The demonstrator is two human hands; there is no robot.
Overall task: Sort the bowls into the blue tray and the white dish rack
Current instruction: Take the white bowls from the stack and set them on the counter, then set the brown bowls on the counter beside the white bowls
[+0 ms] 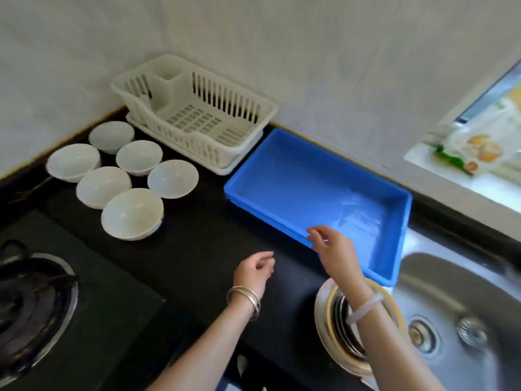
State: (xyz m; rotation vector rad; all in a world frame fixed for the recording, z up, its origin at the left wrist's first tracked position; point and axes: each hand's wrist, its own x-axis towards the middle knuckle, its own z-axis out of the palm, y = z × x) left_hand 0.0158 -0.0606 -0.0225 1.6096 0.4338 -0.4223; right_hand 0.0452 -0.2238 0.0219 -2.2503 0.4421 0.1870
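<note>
Six white bowls (pixel 124 176) sit far left; the left hand (pixel 253 270) and right hand (pixel 334 249) hover near the blue tray (pixel 394 221), each grip loose and empty.

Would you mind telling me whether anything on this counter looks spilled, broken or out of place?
Nothing stands out. Six white bowls sit upright in a tidy cluster, the white dish rack and blue tray hold no bowls, and both hands, left hand and right hand, hold nothing.

Glossy blue plastic tray (pixel 284 221), steel sink (pixel 456 280)
</note>
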